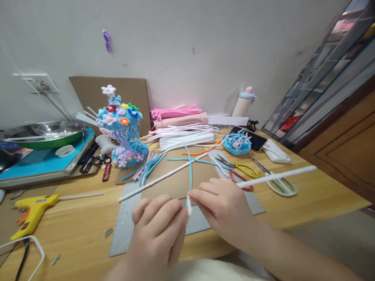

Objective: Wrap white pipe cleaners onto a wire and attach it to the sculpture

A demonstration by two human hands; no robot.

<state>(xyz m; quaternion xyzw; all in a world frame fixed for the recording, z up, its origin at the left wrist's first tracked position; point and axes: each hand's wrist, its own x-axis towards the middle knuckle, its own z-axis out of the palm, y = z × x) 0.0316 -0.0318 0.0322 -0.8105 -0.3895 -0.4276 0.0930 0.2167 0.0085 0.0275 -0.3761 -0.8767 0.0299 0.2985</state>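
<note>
Over the front of the grey cutting mat (123, 230), my two hands meet with fingers pinched. Between the fingertips shows a short bent piece of white pipe cleaner (189, 207). My left hand (159, 230) is closed at its lower end, and my right hand (224, 207) pinches its top. A long white length (281, 175) runs out to the right behind my right hand; its link to the short piece is hidden in the fingers. Beyond the hands, blue pipe cleaners (190, 168) cross another white one (161, 179) lying on brown cardboard.
A flower-covered blue pipe-cleaner model (120, 121) stands at the back left. Pipe-cleaner bundles (184, 134) lie along the wall. At right are yellow-and-red-handled pliers (244, 171), scissors (278, 183) and a blue round piece (237, 143). A yellow glue gun (38, 210) lies left.
</note>
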